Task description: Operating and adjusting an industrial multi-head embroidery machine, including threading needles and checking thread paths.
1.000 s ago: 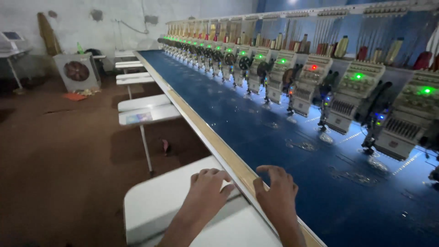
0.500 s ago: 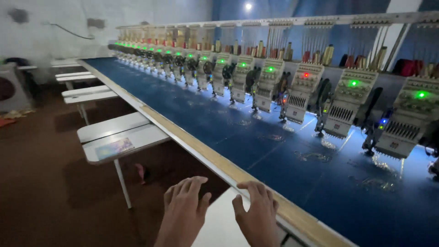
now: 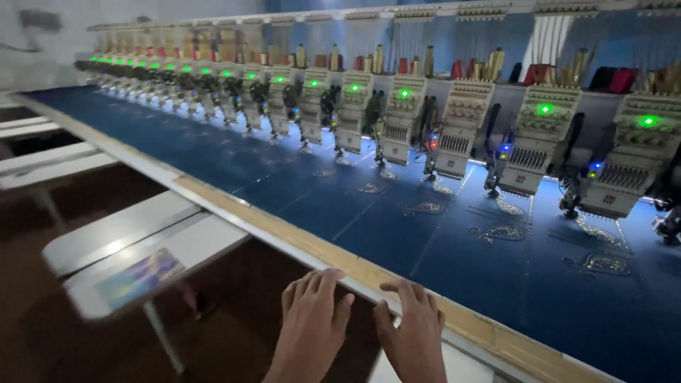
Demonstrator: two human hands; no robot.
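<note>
Both my hands are at the bottom centre of the head view, palms down with fingers spread. My left hand (image 3: 312, 320) hovers just short of the wooden frame rail (image 3: 298, 237) that borders the blue fabric (image 3: 397, 227). My right hand (image 3: 413, 333) has its fingertips at the rail's near edge. Neither hand holds anything. A long row of embroidery heads (image 3: 464, 128) with green lights stands over the fabric, and pale stitched motifs (image 3: 500, 232) lie beneath them.
White side tables (image 3: 120, 241) jut out from the machine on the left, with a colourful flat card (image 3: 140, 276) on the nearest one. A brown floor (image 3: 42, 333) lies below them. Thread cones (image 3: 489, 65) line the top of the machine.
The view has swung right along the machine, so the white tables slid left. My hands stayed low at the rail, now with brown floor rather than a white table under the left hand.
</note>
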